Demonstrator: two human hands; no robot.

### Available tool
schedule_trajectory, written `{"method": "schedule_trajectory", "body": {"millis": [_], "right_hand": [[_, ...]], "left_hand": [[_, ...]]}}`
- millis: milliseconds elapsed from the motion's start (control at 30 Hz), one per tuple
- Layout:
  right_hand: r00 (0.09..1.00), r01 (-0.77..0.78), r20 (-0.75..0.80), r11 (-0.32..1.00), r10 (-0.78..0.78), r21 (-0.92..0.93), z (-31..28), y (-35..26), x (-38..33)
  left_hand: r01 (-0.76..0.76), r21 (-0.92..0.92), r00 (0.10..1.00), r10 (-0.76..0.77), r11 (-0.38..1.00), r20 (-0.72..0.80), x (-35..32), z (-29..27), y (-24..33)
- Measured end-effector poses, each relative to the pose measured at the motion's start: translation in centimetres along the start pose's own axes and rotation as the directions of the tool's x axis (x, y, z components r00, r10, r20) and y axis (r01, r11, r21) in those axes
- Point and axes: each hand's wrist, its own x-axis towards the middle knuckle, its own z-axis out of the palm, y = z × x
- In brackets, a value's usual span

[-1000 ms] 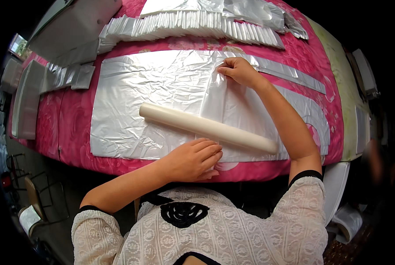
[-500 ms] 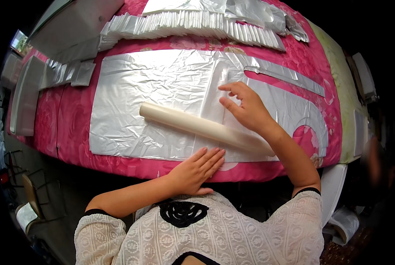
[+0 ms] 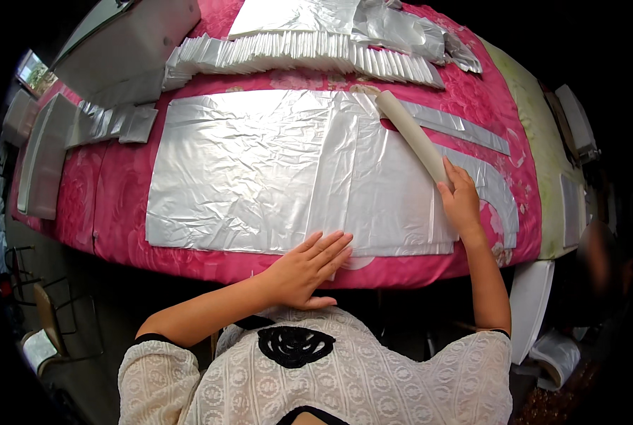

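Note:
My left hand (image 3: 306, 268) rests with its fingers stretched out across the near edge of a thin, silvery-white plastic bag (image 3: 231, 170) spread on the table. At its right end the bag has cut-out handle strips (image 3: 458, 127). Part of it lies folded over in layers (image 3: 394, 205) right of the middle. My right hand (image 3: 462, 200) is closed round the near end of a long cream tube (image 3: 414, 136). The tube slants away to the far left over the right part of the bag, across the handle cut-out.
Along the far side runs a long row of folded silvery bags (image 3: 288, 55), with loose bags (image 3: 394, 28) behind. Plastic bins (image 3: 125, 53) and a small folded stack (image 3: 136, 124) stand left. A pink flowered cloth (image 3: 125, 212) covers the table; a chair (image 3: 51, 319) is lower left.
The tube has swung from lying across the bag's middle to a steep slant at the right. My right hand has come down and closed on its near end. My left hand stays nearly put.

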Motion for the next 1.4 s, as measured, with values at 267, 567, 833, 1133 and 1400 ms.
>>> {"method": "schedule_trajectory", "body": {"millis": [267,567,833,1133,1400], "right_hand": [[0.737,0.508,0.320,0.801,-0.595,0.317,1.9,-8.1,-3.5],[0.729,0.634,0.128,0.734,-0.672,0.243,8.4,-10.4,5.3],[0.798,0.602,-0.093,0.789,-0.595,0.120,11.2,-11.4,10.6],[0.585,0.587,0.294,0.644,-0.756,0.491,6.9,-11.4,-2.8],[0.625,0.631,0.238,0.661,-0.743,0.407,6.9,-11.0,-4.3]], "left_hand": [[0.044,0.365,0.998,-0.058,0.930,0.027,-0.7,2.4,2.0],[0.082,0.417,0.996,-0.066,0.905,-0.052,-1.4,4.6,2.9],[0.015,0.300,0.998,0.005,0.954,-0.063,-1.9,3.4,2.4],[-0.056,0.171,0.997,0.064,0.984,-0.045,-4.1,1.2,0.4],[-0.162,-0.145,0.936,0.106,0.976,-0.335,-3.7,-0.8,-1.0]]}}
